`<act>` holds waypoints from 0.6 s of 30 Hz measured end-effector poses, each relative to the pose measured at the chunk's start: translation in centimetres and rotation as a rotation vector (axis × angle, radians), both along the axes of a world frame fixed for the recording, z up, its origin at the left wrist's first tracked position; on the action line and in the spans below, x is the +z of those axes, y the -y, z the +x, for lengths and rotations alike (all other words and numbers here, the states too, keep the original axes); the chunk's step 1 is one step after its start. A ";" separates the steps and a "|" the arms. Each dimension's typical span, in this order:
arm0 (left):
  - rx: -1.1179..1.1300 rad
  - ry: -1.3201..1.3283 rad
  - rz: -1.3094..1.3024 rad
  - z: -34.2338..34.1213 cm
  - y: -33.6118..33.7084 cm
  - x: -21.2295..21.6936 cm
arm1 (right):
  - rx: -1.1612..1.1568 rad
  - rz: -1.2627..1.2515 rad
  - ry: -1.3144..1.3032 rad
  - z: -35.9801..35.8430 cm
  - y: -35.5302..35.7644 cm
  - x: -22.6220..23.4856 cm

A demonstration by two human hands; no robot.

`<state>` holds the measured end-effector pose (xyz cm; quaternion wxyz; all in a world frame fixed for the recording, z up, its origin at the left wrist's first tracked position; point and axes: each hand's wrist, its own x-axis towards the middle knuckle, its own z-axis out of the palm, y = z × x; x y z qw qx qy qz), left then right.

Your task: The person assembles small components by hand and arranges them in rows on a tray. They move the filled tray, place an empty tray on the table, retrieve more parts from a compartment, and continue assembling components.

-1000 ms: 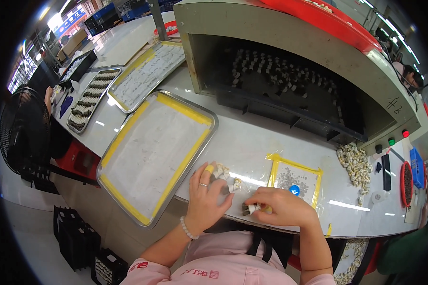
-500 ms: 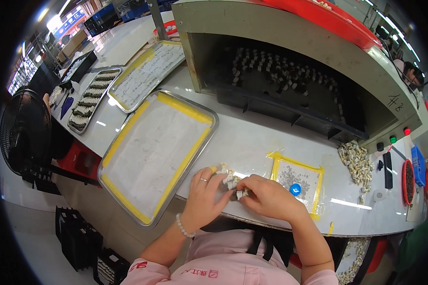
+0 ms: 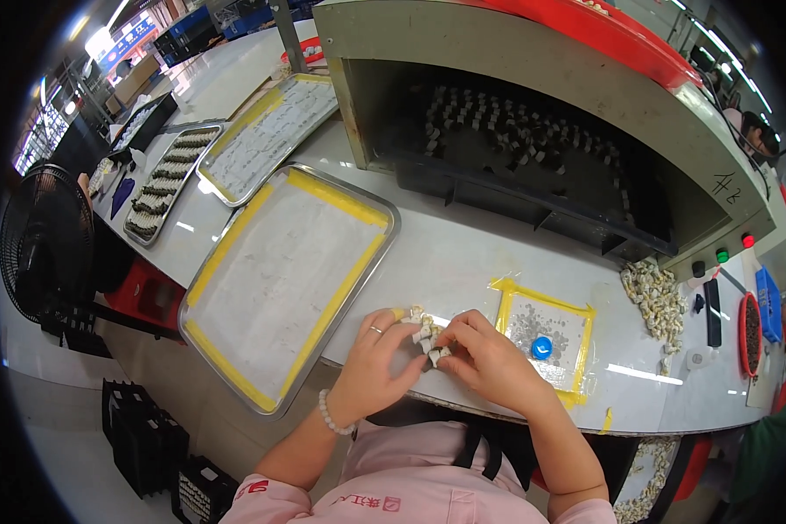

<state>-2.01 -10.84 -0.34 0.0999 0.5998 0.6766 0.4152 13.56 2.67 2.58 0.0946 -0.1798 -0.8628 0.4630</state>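
Both hands, left hand (image 3: 377,367) and right hand (image 3: 489,362), pinching small parts (image 3: 428,334) beside tray (image 3: 236,349); tray bare, pile (image 3: 653,297) waiting.

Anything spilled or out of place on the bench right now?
A loose heap of small pale parts sprawls on the white bench by the machine's right end, in no tray. Both hands hold a cluster of similar parts.

Lighting: bright, even, overhead. Ceiling lamps blown out at upper left. Specular glare streaks on the white desk (image 3: 463,262) at right and on the metal tray (image 3: 279,288) rim. Machine opening (image 3: 515,157) dark, detail inside murky. Shadows under the hands soft and short. Strong fisheye bending; black vignette in the corners. Centre sharp; rim soft and smeared.
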 end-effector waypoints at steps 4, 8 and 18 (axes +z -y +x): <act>0.030 -0.043 -0.005 0.8 -0.3 0.3 | -0.085 0.005 0.012 0.1 0.5 0.1; 0.107 -0.086 0.007 1.2 -0.4 -0.1 | -0.204 0.032 -0.017 0.0 0.9 -0.6; 0.152 -0.171 0.021 1.8 -0.7 -0.9 | -0.239 0.168 -0.094 0.7 1.2 -1.2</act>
